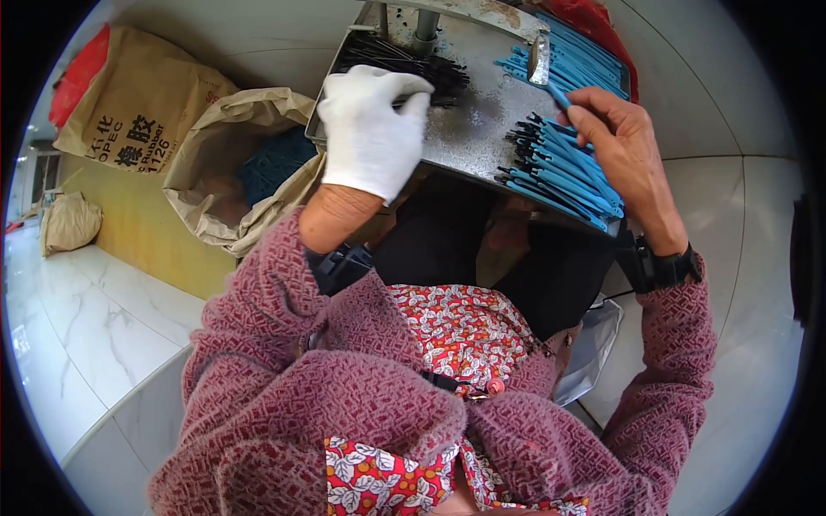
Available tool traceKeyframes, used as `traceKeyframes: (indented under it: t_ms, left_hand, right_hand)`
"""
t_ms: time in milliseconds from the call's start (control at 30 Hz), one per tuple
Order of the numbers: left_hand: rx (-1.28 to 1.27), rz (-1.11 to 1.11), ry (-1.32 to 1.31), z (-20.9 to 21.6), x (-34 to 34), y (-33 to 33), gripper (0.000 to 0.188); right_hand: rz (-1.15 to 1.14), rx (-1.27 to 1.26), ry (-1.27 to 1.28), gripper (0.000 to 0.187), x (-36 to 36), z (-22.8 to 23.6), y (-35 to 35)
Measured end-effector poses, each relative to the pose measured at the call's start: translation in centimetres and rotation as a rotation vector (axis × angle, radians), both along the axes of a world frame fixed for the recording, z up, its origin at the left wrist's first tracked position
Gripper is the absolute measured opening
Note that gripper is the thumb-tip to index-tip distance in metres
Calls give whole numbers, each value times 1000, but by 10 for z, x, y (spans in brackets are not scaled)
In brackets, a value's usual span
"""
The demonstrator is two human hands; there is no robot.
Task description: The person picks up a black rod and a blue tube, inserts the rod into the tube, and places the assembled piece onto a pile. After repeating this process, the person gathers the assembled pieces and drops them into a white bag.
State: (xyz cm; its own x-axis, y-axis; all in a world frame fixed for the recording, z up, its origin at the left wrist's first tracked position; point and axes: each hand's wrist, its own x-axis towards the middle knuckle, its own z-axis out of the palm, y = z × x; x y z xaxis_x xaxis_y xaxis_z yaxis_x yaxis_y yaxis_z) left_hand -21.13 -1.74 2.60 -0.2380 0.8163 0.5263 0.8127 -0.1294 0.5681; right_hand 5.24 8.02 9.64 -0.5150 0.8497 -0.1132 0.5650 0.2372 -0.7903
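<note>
- Your bare right hand point(624, 150) pinches one blue strip point(557, 93) between thumb and forefinger, fingers closed on it, above the loose heap of blue strips point(564, 172) at the right edge of the metal tray point(482, 120).
- Your gloved left hand point(372, 129) lies on the pile of black strips point(404, 64) near the tray's far left corner, fingers curled down together. Whether they grip any strip cannot be told.
- More blue strips point(585, 56) lie stacked at the far right corner, beside an upright metal post point(425, 26) at the far edge.
- The heap at the right edge overhangs the rim. In my judgement, a sideways tug on the pinched strip could drag its neighbours off the tray.
- The tray sits tilted over your lap, so leaning on the left hand could tip it or send the black strips sliding.
- To your left, an open paper sack point(232, 172) holds dark blue material, with another brown sack point(129, 95) behind it on the tiled floor point(95, 335).
</note>
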Motion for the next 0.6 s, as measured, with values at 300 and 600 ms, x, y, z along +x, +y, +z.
traceKeyframes:
  t_ms: [300, 600]
  left_hand:
    - [-90, 106, 383, -1, 7, 15, 8]
    - [-178, 90, 487, 11, 13, 26, 10]
  right_hand:
    - [218, 696, -344, 22, 30, -27, 0]
    - [260, 637, -302, 18, 44, -27, 30]
